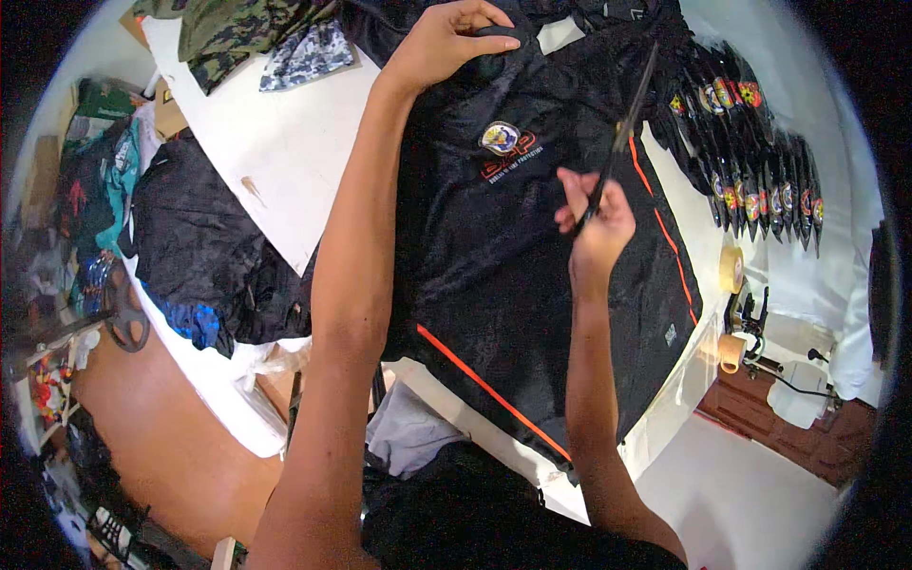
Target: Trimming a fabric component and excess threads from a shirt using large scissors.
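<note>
A black shirt [475, 247] with orange piping and a round emblem on its chest lies spread out in front of me. At its upper part, my left hand [451, 43] is closed, thumb and fingers pinching the dark cloth near the collar. My right hand [600, 220] is wrapped round a slim pair of dark scissors [635, 106], partly blurred. The blades point up and away, above the shirt's right side. How far apart the blades are, I cannot tell.
Camouflage garments [233, 43] and a dark heap of cloth [214, 237] lie to the left on the white table [237, 142]. Several black items with emblems [760, 190] line the right side. Tape rolls [731, 270] sit by the right edge. A grey cloth [413, 427] hangs near me.
</note>
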A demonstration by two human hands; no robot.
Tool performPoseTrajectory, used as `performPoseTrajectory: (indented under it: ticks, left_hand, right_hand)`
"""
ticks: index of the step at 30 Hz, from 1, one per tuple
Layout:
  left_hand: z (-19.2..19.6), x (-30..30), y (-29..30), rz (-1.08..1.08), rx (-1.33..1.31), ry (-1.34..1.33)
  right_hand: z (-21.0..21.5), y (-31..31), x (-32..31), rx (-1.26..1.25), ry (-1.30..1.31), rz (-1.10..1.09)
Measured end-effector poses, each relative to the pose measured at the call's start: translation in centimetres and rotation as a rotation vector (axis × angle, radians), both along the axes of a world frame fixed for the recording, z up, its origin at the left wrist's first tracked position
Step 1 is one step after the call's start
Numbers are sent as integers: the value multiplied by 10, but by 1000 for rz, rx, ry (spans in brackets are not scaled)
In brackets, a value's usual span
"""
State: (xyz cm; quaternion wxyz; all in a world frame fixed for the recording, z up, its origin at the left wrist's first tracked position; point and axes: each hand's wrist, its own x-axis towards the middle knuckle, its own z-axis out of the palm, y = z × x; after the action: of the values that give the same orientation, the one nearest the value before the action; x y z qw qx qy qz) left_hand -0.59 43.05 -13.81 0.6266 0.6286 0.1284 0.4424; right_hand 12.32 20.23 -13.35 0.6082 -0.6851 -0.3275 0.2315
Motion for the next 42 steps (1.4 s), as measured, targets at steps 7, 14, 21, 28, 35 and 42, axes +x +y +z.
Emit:
performPoseTrajectory:
  ticks: [7,14,21,28,35,42]
  left_hand:
    - [10,2,-3,547,506,120]
    - [2,-28,-51,-17,625,536]
    - [4,-45,-87,142,485,521]
    - [30,-129,-128,689,91,350]
    - [13,-178,-263,688,-77,446]
    - [49,-87,-416,-237,42,585]
  right_hand:
    - [-14,-39,-7,-7,60,-29]
    - [-26,-51,1,17,115,31]
    - [-36,-55,2,31,193,51]
    - [-37,-60,6,111,220,7]
    - [-2,-124,-5,31,195,7]
    - [18,-321,7,-198,-23,-190]
